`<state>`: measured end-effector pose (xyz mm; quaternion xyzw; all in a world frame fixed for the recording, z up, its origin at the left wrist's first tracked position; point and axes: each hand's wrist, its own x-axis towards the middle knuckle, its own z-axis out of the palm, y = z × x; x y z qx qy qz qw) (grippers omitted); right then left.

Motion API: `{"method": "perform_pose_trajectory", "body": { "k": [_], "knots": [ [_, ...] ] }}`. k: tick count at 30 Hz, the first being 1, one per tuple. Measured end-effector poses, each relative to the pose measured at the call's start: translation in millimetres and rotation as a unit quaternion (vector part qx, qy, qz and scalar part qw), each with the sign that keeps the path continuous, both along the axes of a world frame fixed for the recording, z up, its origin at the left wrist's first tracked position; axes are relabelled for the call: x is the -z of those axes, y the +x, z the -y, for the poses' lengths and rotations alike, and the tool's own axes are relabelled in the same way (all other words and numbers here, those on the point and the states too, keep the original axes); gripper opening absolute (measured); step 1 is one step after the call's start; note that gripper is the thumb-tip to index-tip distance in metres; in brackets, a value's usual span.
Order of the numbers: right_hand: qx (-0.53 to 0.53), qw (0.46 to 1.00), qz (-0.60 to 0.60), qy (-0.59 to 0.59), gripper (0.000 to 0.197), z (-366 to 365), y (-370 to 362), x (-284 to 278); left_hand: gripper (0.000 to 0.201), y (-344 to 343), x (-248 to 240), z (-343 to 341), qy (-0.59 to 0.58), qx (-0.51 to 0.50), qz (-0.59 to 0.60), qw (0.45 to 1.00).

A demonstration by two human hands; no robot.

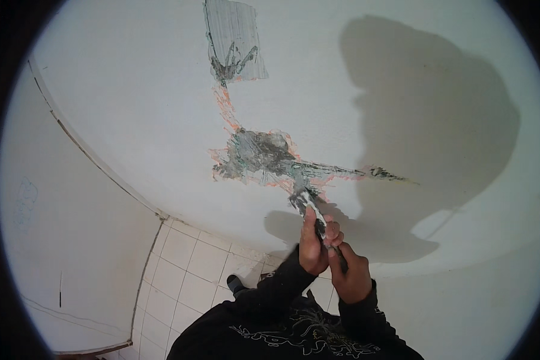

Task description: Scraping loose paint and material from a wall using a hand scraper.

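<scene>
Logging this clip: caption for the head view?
Both hands press a putty knife against a chipped grey patch on a white wall.

A putty knife (311, 211), its narrow metal blade smeared with grey and white filler, is held at a slant with the blade tip pressed against the white wall at the lower edge of a grey, orange-rimmed patch of scraped plaster (261, 156). Its dark handle is hidden inside the grip.
</scene>
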<state>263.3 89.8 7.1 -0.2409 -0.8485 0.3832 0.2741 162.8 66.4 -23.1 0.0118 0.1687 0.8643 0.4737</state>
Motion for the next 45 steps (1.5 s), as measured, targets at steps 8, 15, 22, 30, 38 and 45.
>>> {"method": "perform_pose_trajectory", "body": {
  "k": [8,15,22,30,38,45],
  "knots": [
    [0.013,0.995,0.046,0.083,0.016,1,15,-9,0.043,14,1,1,0.107,0.055,0.048,0.992],
    [0.008,0.989,0.055,0.141,0.018,-3,5,-11,0.047,5,16,-5,0.183,0.062,0.079,0.978],
    [0.024,0.989,0.055,0.133,0.016,-4,-4,0,0.045,-4,19,-6,0.147,0.027,0.051,0.987],
    [0.043,0.994,0.000,0.103,0.022,2,14,24,0.048,12,17,2,0.127,0.092,0.026,0.987],
    [0.031,0.997,0.003,0.072,0.021,9,13,30,0.048,9,29,6,0.160,0.086,0.038,0.983],
    [0.025,0.997,-0.035,0.066,0.017,9,-16,33,0.049,-16,30,7,0.142,0.044,0.032,0.988]
  ]
}}
